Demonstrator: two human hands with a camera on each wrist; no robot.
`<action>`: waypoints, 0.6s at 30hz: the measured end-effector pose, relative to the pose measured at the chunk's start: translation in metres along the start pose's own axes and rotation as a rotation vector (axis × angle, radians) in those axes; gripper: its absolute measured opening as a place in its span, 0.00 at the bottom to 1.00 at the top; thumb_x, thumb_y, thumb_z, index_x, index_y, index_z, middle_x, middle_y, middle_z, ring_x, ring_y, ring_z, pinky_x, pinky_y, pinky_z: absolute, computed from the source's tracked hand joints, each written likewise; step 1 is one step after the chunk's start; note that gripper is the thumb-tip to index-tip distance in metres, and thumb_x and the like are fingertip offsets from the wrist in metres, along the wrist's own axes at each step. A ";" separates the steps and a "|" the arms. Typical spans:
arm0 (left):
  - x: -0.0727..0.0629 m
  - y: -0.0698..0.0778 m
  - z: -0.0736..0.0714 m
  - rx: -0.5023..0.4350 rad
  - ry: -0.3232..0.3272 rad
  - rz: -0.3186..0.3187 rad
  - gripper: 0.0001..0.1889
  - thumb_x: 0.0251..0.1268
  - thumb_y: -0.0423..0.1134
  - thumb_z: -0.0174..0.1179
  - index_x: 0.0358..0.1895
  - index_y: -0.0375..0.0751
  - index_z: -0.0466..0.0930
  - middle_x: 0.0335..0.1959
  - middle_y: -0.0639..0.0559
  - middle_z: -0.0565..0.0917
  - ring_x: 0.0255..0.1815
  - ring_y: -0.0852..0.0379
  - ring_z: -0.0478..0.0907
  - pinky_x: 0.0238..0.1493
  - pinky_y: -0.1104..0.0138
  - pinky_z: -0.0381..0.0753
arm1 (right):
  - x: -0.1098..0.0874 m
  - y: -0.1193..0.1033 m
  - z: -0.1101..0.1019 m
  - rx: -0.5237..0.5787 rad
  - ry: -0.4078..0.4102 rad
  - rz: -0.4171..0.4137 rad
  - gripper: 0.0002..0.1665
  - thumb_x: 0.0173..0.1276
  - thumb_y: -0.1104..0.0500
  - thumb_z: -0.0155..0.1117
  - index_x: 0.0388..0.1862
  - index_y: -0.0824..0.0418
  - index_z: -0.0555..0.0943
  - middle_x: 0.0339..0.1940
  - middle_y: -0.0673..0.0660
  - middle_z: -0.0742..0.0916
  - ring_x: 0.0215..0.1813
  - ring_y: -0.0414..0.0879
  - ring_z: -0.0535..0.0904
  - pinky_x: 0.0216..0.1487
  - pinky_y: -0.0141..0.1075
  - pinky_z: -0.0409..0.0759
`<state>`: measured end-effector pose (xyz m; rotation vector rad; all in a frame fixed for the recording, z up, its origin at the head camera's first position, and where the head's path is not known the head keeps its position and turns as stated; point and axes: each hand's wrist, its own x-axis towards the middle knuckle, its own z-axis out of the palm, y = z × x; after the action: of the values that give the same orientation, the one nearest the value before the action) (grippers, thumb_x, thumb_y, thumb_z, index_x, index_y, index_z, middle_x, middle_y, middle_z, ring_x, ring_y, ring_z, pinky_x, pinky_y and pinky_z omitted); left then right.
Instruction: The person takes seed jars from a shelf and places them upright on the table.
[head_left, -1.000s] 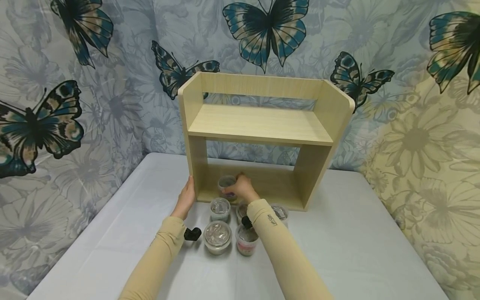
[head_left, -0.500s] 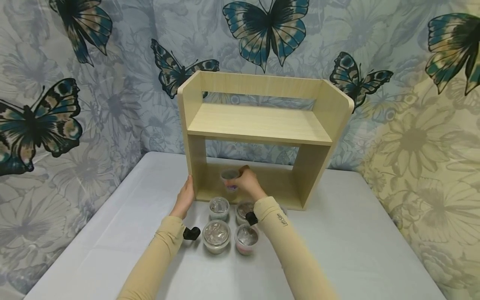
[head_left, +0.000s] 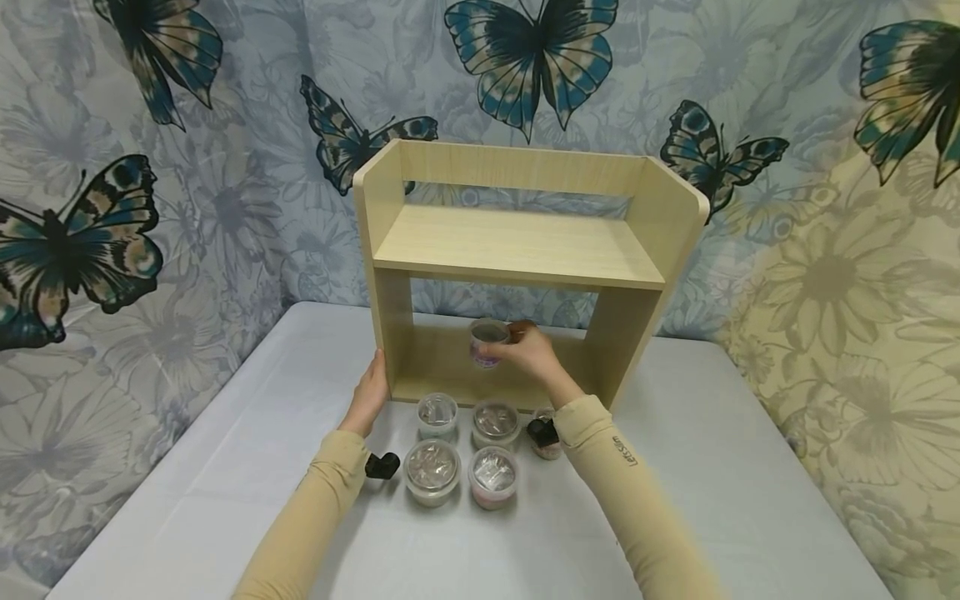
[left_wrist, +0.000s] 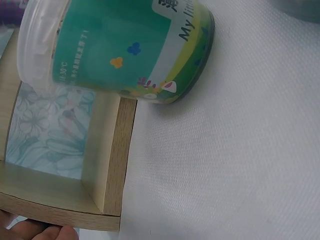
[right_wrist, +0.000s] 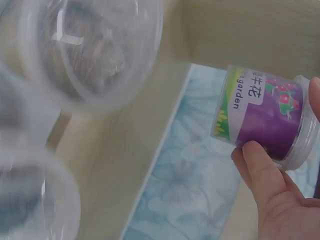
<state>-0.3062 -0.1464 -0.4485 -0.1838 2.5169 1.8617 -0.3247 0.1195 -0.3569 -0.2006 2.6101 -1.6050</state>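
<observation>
My right hand [head_left: 536, 354] holds a small clear plastic jar [head_left: 489, 335] between thumb and fingers, in front of or within the lower compartment of a light wooden shelf unit [head_left: 517, 242]. In the right wrist view the jar's purple label [right_wrist: 272, 115] with pink flowers shows, and the jar lies sideways to the camera. My left hand [head_left: 367, 396] rests against the outer left side panel of the shelf unit. In the left wrist view only its fingertips [left_wrist: 42, 232] show beyond the panel edge. A green-labelled jar [left_wrist: 115, 50] stands near that hand.
Several lidded jars stand before the shelf unit: a front left jar [head_left: 432, 471], a front right jar [head_left: 493, 477], a middle jar [head_left: 495, 423], and a right jar [head_left: 546, 446] partly behind the wrist camera. White cloth covers the table [head_left: 225, 450]; butterfly-patterned wall covering [head_left: 247, 208] hangs behind.
My right hand has lifted the purple-labelled jar from the lower left of the compartment and carried it rightward, uncovering the jars below. The left hand stays in place.
</observation>
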 end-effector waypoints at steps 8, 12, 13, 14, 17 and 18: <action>0.000 -0.001 0.000 -0.010 -0.016 -0.005 0.46 0.63 0.71 0.19 0.74 0.39 0.38 0.74 0.41 0.43 0.72 0.42 0.38 0.69 0.50 0.43 | -0.024 0.007 -0.028 0.003 -0.033 0.015 0.51 0.51 0.44 0.74 0.65 0.66 0.61 0.64 0.65 0.69 0.65 0.56 0.65 0.59 0.47 0.70; 0.002 -0.002 0.000 -0.001 -0.015 -0.005 0.46 0.62 0.72 0.18 0.74 0.39 0.38 0.73 0.41 0.43 0.72 0.42 0.38 0.69 0.49 0.43 | -0.038 0.016 -0.035 0.071 -0.068 -0.021 0.49 0.51 0.47 0.75 0.64 0.65 0.62 0.62 0.64 0.71 0.63 0.55 0.68 0.58 0.47 0.71; 0.002 -0.002 0.000 -0.001 -0.017 -0.007 0.46 0.62 0.72 0.18 0.74 0.39 0.38 0.73 0.40 0.43 0.72 0.41 0.38 0.69 0.49 0.43 | -0.041 0.018 -0.036 0.098 -0.077 -0.032 0.48 0.51 0.48 0.75 0.63 0.65 0.62 0.61 0.64 0.73 0.62 0.54 0.69 0.58 0.46 0.72; 0.003 -0.002 0.000 0.001 -0.015 -0.007 0.46 0.62 0.72 0.18 0.74 0.39 0.38 0.73 0.41 0.43 0.72 0.42 0.38 0.69 0.49 0.43 | -0.045 0.021 -0.038 0.120 -0.087 -0.042 0.46 0.51 0.49 0.75 0.63 0.65 0.63 0.60 0.64 0.74 0.61 0.54 0.70 0.57 0.46 0.72; 0.003 -0.001 0.000 0.010 -0.013 -0.004 0.46 0.63 0.72 0.18 0.74 0.40 0.39 0.73 0.41 0.43 0.72 0.43 0.38 0.69 0.51 0.42 | -0.053 0.027 -0.042 0.149 -0.113 -0.072 0.43 0.53 0.51 0.74 0.62 0.66 0.63 0.58 0.64 0.77 0.60 0.54 0.71 0.56 0.45 0.73; 0.003 -0.001 0.000 0.013 -0.014 -0.003 0.46 0.63 0.71 0.18 0.74 0.40 0.39 0.74 0.42 0.43 0.72 0.43 0.38 0.69 0.51 0.42 | -0.055 0.030 -0.044 0.146 -0.118 -0.079 0.43 0.54 0.51 0.74 0.62 0.66 0.63 0.57 0.63 0.77 0.60 0.54 0.71 0.56 0.45 0.74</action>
<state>-0.3088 -0.1471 -0.4491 -0.1739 2.5177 1.8390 -0.2778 0.1801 -0.3639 -0.3812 2.4152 -1.7427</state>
